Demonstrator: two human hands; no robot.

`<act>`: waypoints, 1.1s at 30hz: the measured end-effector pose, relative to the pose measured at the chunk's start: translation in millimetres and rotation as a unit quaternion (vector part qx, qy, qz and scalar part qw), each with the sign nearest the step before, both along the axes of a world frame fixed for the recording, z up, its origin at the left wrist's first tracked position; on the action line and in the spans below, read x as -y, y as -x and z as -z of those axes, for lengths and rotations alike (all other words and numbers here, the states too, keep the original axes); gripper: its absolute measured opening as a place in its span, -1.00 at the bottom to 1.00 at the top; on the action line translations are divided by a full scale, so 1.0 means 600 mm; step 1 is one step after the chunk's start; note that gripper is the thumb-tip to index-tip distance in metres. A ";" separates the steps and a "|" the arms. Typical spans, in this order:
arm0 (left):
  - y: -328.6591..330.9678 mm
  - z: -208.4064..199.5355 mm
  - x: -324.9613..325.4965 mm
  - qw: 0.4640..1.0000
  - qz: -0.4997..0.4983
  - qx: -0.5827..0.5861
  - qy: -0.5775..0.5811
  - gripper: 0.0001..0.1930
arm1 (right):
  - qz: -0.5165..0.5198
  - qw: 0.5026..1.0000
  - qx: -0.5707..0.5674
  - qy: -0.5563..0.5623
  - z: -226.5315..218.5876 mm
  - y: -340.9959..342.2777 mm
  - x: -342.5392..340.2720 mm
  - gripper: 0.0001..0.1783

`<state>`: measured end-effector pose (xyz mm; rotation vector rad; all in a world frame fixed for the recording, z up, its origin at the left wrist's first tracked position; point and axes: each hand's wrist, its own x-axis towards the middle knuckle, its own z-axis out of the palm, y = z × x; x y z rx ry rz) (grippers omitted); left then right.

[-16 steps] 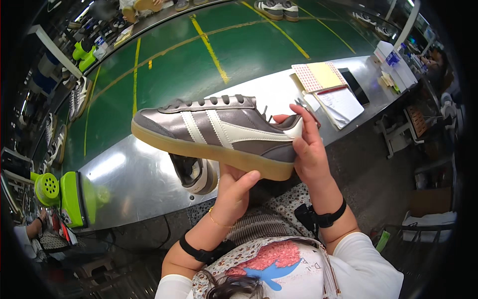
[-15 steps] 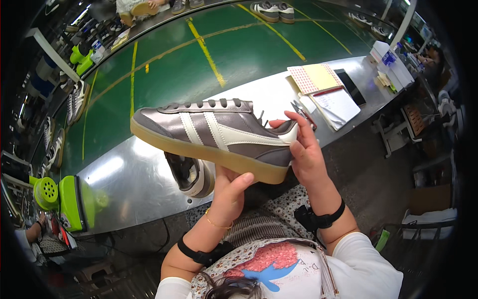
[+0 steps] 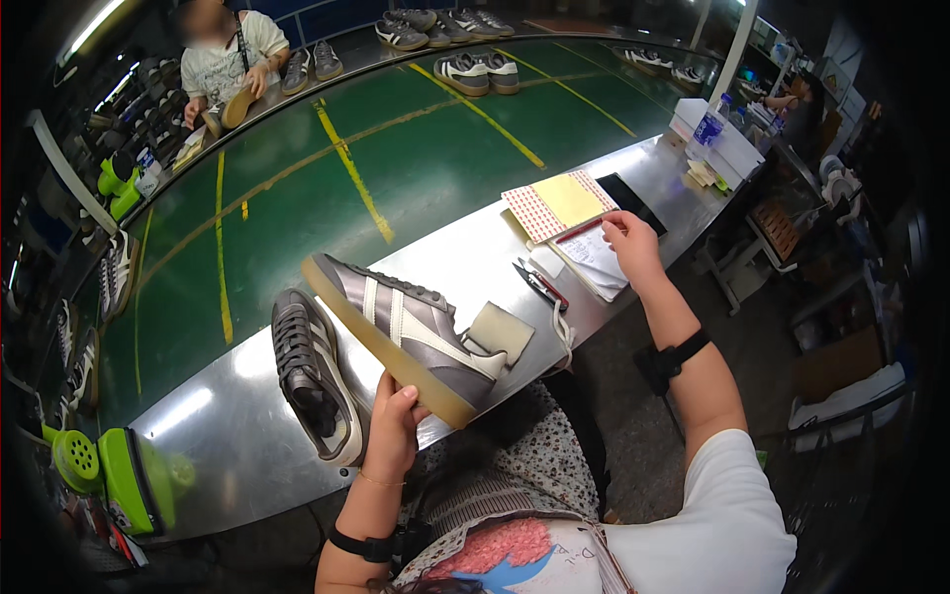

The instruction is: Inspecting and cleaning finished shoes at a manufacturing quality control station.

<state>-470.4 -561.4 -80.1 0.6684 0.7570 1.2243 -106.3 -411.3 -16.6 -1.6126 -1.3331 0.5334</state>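
Note:
My left hand [image 3: 394, 426] grips a dark metallic sneaker [image 3: 416, 332] with white stripes from below, at its gum-coloured sole. The shoe is tilted, toe up and to the left. A matching sneaker [image 3: 315, 371] rests on the metal bench just left of it. Over the notebook, my right hand [image 3: 633, 247] is closed, its fingertips pinched at the end of a red pen [image 3: 579, 232]. The pen lies along the fold of the open notebook [image 3: 596, 259]. A beige square pad [image 3: 502, 332] sits on the bench right of the held sneaker.
Dark snips [image 3: 539, 282] lie beside the notebook, with a black phone [image 3: 633, 201] behind it. Beyond the metal bench [image 3: 213, 416] runs a green belt [image 3: 287, 228] carrying several sneakers. A green device [image 3: 134, 480] stands at the left. Across the belt, a person [image 3: 233, 64] handles a shoe.
My right hand has left the sneaker's heel and moved right to the pen. The held sneaker has dropped lower and tilted toe-up, now in my left hand alone. The view has shifted.

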 end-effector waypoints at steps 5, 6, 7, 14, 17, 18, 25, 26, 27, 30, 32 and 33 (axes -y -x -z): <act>-0.005 -0.004 0.009 1.000 -0.016 -0.011 -0.022 -0.49 | 0.004 0.937 0.348 0.015 -0.011 -0.053 -0.107 -0.77; -0.005 -0.004 0.009 1.000 -0.019 -0.009 -0.021 -0.49 | -0.002 0.929 0.369 0.033 -0.009 -0.061 -0.126 -0.76; -0.005 -0.004 0.010 1.000 -0.014 -0.006 -0.021 -0.45 | -0.006 0.928 0.371 0.034 -0.006 -0.070 -0.143 -0.76; -0.004 -0.018 0.011 0.999 -0.021 -0.023 -0.003 -0.29 | -0.142 0.884 0.429 0.122 -0.017 -0.095 -0.231 -0.78; 0.003 -0.016 0.012 1.000 0.003 -0.023 0.005 -0.22 | -0.192 0.861 0.458 0.111 -0.038 -0.101 -0.239 -0.79; 0.002 -0.020 0.010 1.000 0.002 -0.025 0.008 -0.21 | -0.202 0.866 0.443 0.112 -0.039 -0.109 -0.244 -0.80; 0.007 -0.026 0.012 0.999 0.015 -0.037 0.014 -0.13 | -0.239 0.855 0.444 0.119 -0.043 -0.102 -0.256 -0.84; 0.007 -0.026 0.014 0.999 0.016 -0.038 0.012 -0.12 | -0.250 0.841 0.470 0.100 -0.041 -0.103 -0.255 -0.85; 0.006 -0.026 0.016 0.999 0.018 -0.039 0.010 -0.11 | -0.250 0.840 0.471 0.101 -0.039 -0.103 -0.256 -0.85; 0.006 -0.028 0.018 0.999 0.021 -0.034 0.009 -0.07 | -0.248 0.814 0.520 0.078 -0.039 -0.099 -0.252 -0.85; 0.010 -0.025 0.018 0.999 0.034 -0.030 0.008 -0.05 | -0.215 0.855 0.449 0.148 -0.046 -0.097 -0.246 -0.83; 0.011 -0.024 0.017 0.998 0.047 -0.029 0.006 -0.04 | -0.215 0.852 0.453 0.149 -0.046 -0.100 -0.241 -0.83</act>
